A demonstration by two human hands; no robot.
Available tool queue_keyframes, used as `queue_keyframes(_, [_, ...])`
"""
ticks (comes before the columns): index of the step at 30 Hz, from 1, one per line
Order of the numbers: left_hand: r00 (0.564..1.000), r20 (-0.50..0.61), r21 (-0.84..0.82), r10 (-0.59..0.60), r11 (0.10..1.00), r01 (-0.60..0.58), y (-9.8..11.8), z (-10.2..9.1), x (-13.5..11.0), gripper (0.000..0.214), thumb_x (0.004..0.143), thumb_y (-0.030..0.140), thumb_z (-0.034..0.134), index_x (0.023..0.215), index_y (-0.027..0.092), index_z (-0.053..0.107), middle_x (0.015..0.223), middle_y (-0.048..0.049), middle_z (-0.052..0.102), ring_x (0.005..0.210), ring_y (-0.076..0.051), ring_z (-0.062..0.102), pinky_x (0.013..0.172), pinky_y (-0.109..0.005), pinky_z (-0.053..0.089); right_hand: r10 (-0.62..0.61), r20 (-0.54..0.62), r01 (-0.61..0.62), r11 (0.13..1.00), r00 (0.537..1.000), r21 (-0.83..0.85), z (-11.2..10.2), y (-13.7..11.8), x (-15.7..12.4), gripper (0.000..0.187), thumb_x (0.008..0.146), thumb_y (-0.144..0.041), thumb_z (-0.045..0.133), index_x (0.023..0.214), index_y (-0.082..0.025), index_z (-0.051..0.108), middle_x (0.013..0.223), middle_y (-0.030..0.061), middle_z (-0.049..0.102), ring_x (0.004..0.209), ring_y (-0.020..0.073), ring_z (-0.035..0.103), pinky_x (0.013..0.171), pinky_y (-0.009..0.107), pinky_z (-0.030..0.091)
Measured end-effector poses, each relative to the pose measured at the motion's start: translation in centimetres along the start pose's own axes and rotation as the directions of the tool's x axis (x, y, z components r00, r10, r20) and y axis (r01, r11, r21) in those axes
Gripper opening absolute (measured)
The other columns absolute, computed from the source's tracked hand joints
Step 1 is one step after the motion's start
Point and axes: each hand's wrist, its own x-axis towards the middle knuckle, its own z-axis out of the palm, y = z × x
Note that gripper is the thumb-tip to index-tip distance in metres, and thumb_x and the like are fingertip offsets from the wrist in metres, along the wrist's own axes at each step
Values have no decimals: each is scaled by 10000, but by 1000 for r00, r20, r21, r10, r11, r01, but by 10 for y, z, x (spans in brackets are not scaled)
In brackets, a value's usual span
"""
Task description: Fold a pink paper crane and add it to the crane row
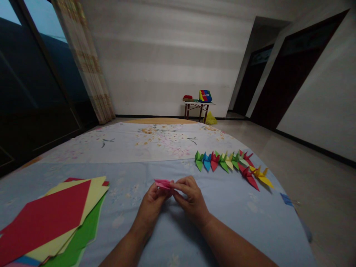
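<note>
A small folded piece of pink paper (163,183) is held just above the blue cloth, between my two hands. My left hand (152,200) grips it from the left, thumb and fingers closed on its lower side. On the other side, my right hand (191,198) pinches the paper's right end between thumb and fingertips. The fingers hide part of the folds, so its full shape cannot be made out. To the right, folded paper cranes (214,161) in green, blue, red, pale yellow and yellow stand in a row that bends towards me.
A stack of coloured paper sheets (52,211), red on top, lies at the left. Flowered cloths cover the round table (133,142). A blue piece (286,199) sits at the right edge. Beyond, a small table (198,103) carries a colourful box (205,96).
</note>
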Motion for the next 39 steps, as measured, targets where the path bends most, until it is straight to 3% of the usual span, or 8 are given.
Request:
queue_keyframes(5, [997, 26, 71, 71, 995, -73, -6, -6, 1, 305, 636, 218, 738, 930, 161, 678, 998, -79, 695, 1035, -251, 580, 901, -341, 438, -64, 40, 67, 996, 997, -65, -1, -6, 0, 236, 825, -202, 551, 1028, -291, 633, 864, 39, 604, 831, 175, 515, 746, 335, 432])
queue_keyframes(11, [988, 31, 184, 153, 970, -157, -2, -6, 1, 313, 667, 231, 712, 968, 154, 673, 1004, -86, 689, 1003, -254, 590, 916, -365, 417, -115, 79, 121, 990, 990, -69, -2, -7, 1, 194, 834, -177, 523, 979, -254, 626, 881, 44, 632, 835, 180, 522, 757, 344, 415])
queue_keyframes(15, [982, -28, 226, 189, 958, -178, 7, 0, -3, 280, 597, 215, 748, 867, 173, 689, 934, -66, 704, 920, -238, 620, 881, -336, 435, -96, 81, 103, 991, 992, -88, 0, -6, 0, 217, 809, -131, 517, 984, -230, 599, 872, 45, 633, 834, 180, 530, 752, 337, 411])
queue_keyframes(23, [975, -5, 244, 223, 946, -215, 4, 0, -2, 225, 644, 189, 690, 869, 192, 670, 927, -47, 692, 917, -216, 613, 871, -310, 428, -54, 91, 64, 991, 994, -119, 2, -8, -2, 286, 777, -134, 556, 1046, -230, 559, 922, 57, 599, 887, 197, 520, 778, 350, 416])
queue_keyframes(29, [969, -17, 273, 248, 933, -235, 8, 2, -3, 229, 628, 183, 701, 850, 189, 650, 883, -41, 690, 888, -208, 617, 851, -300, 433, -60, 96, 70, 993, 994, -98, 2, -6, -1, 196, 798, -160, 558, 983, -219, 583, 920, 58, 618, 894, 194, 527, 785, 350, 410])
queue_keyframes(31, [986, -5, 248, 168, 955, -162, 9, 3, -4, 240, 642, 216, 704, 868, 192, 628, 870, -39, 694, 857, -205, 629, 826, -303, 446, -23, 89, 30, 997, 996, -76, 1, -5, 0, 163, 814, -158, 532, 955, -212, 592, 881, 51, 629, 851, 182, 536, 772, 337, 413])
queue_keyframes(34, [998, -3, 239, 68, 969, -66, 8, 4, -4, 285, 666, 268, 702, 920, 194, 596, 898, -43, 694, 824, -193, 636, 800, -299, 456, 134, 58, -134, 991, 989, -7, 1, -4, 2, 125, 813, -166, 518, 904, -190, 601, 828, 46, 624, 797, 167, 550, 742, 305, 427])
queue_keyframes(39, [996, 17, 236, 84, 968, -86, 5, 5, -4, 338, 687, 266, 691, 982, 179, 551, 1015, -69, 667, 918, -193, 617, 843, -296, 442, 384, 83, -392, 899, 920, 193, 1, -3, 6, 90, 802, -219, 521, 835, -169, 589, 782, 27, 619, 752, 150, 560, 712, 267, 434])
